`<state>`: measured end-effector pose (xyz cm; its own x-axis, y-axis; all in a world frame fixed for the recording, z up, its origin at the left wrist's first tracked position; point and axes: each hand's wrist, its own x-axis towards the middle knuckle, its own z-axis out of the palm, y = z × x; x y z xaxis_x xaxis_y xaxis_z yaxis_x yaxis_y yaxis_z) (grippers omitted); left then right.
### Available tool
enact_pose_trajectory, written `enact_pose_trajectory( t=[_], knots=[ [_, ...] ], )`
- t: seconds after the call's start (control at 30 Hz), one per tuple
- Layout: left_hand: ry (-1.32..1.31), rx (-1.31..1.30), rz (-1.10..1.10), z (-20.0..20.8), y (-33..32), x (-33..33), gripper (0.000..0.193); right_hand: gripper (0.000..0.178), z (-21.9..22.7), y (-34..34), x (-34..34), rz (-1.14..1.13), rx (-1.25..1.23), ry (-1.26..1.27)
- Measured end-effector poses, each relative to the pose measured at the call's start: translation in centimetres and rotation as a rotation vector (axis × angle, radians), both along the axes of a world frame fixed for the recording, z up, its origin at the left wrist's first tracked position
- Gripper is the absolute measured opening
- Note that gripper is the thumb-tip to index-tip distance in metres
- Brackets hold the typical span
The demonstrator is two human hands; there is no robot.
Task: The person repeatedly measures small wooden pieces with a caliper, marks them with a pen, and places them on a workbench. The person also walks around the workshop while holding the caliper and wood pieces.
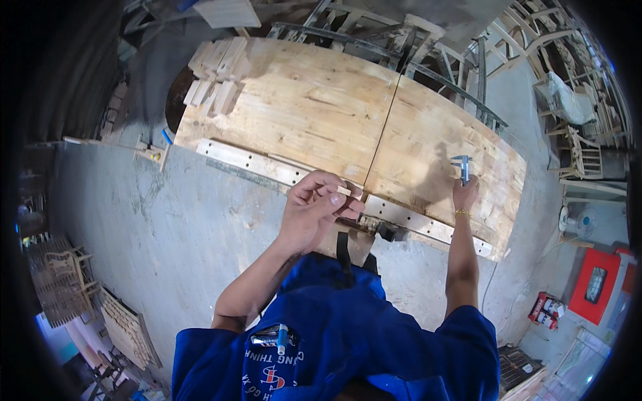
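Note:
My left hand (309,212) is raised in front of my body, its fingers closed on a small pale wooden piece (344,190). Only part of that piece shows between thumb and fingertips. Out to the right, my right hand (466,192) grips a caliper (464,167) over the right part of the wooden tabletop (314,100); its jaws point away from me. Whether the caliper touches the wood I cannot tell. Along the near edge of the tabletop run pale wooden strips with dark holes (421,220).
Several wooden blocks (217,73) lie piled at the tabletop's far left corner. A dark seam crosses the board. Behind it stand a metal frame (441,73) and wooden chair frames (521,40). At right are a fan (587,220) and a red box (594,284); slatted wood (127,327) stands at lower left.

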<state>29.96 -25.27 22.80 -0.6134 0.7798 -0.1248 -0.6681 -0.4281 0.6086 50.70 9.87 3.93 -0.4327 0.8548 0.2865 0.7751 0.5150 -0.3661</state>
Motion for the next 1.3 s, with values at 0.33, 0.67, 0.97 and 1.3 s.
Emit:
enact_pose_trajectory(
  t=[0.33,0.67,0.97,1.3],
  knots=[
    [0.820,0.094,0.320,3.4,3.9,0.6,0.025,0.032,25.2,-15.1,-7.5,0.658,-0.183,0.654],
    [0.939,0.182,0.271,5.6,0.5,-3.2,0.024,0.045,31.6,-21.2,-9.2,0.688,0.220,0.425],
    [1.111,0.105,0.331,6.1,-2.8,-4.4,0.028,0.052,33.1,-24.1,-10.0,0.712,0.275,0.341],
    [1.108,0.207,0.375,5.4,-3.9,-3.9,0.028,0.058,34.4,-25.1,-9.1,0.710,0.267,0.264]
  ],
)
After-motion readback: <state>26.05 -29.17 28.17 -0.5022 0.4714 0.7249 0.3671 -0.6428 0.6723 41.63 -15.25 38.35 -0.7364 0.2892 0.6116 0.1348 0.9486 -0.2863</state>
